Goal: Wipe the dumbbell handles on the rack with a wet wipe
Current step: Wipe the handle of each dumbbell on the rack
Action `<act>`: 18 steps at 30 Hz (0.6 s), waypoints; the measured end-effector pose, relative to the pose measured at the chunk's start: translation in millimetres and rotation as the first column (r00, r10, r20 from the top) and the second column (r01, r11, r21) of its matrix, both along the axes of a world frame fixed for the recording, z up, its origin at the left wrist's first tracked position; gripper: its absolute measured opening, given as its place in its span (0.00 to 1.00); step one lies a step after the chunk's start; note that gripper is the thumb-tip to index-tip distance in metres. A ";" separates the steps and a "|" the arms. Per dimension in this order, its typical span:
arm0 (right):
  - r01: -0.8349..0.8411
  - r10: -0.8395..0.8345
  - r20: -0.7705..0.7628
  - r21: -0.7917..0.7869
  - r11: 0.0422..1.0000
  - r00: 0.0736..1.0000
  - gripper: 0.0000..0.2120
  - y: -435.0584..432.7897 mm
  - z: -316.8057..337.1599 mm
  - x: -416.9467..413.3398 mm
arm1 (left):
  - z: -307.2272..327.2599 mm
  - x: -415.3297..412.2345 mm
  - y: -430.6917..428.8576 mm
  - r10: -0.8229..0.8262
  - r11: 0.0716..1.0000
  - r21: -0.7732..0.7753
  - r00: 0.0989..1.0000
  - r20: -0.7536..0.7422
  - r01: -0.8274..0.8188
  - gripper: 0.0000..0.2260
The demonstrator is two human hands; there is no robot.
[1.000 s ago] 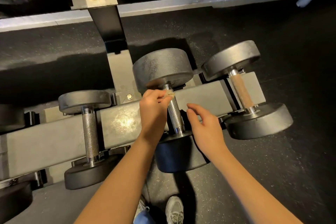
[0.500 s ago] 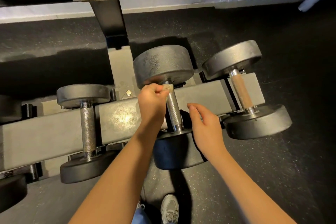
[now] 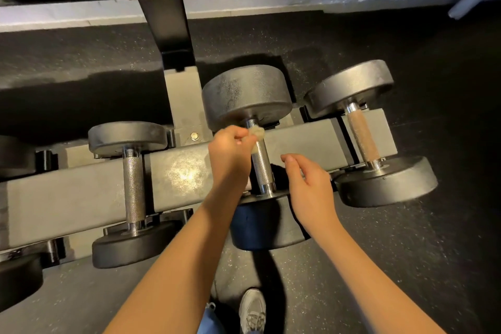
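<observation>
Three black dumbbells lie across the grey lower rack rail (image 3: 306, 141). My left hand (image 3: 229, 156) pinches a small crumpled wet wipe (image 3: 257, 133) against the far end of the middle dumbbell's knurled steel handle (image 3: 261, 165), just below its far head. My right hand (image 3: 311, 184) hovers to the right of that handle with relaxed fingers, holding nothing. The left dumbbell's handle (image 3: 133, 187) is bare steel. The right dumbbell's handle (image 3: 362, 135) looks brownish and rusty.
An upper rack shelf (image 3: 244, 3) with larger black dumbbells runs across the top, on a black upright post (image 3: 165, 32). Dark speckled rubber floor lies beyond and to the right. My grey shoe (image 3: 252, 312) stands below the middle dumbbell.
My left hand with the wipe has slid a little farther up the middle handle toward the far head. My right hand has stayed beside the handle.
</observation>
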State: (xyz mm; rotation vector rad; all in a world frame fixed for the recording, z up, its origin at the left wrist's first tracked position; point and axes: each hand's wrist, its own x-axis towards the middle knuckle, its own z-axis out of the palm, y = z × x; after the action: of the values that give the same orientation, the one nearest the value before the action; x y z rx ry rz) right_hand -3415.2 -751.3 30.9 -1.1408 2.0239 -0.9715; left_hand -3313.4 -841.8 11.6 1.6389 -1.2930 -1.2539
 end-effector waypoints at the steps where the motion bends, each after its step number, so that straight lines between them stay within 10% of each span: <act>1: 0.001 -0.001 0.004 0.002 1.000 1.000 0.13 0.1 -0.3 -0.3 | 0.8 -1.1 -2.6 0.014 1.000 -0.007 1.000 -0.012 -0.014 0.04; 9: 0.006 -0.006 -0.012 -0.009 1.000 1.000 0.14 1.0 -1.0 0.3 | -7.1 15.2 32.0 -0.231 0.972 0.067 0.972 0.051 0.227 0.08; 18: 0.031 -0.030 0.035 -0.012 0.999 0.999 0.13 1.3 0.7 1.6 | -5.3 5.9 -7.6 -0.040 0.999 0.031 0.999 -0.002 0.040 0.08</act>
State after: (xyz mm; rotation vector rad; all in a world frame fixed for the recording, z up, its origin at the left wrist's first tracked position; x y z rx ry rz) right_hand -3413.6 -750.0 31.7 -1.0952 2.0154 -1.0135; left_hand -3307.5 -849.4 6.4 1.6413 -1.3172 -1.3045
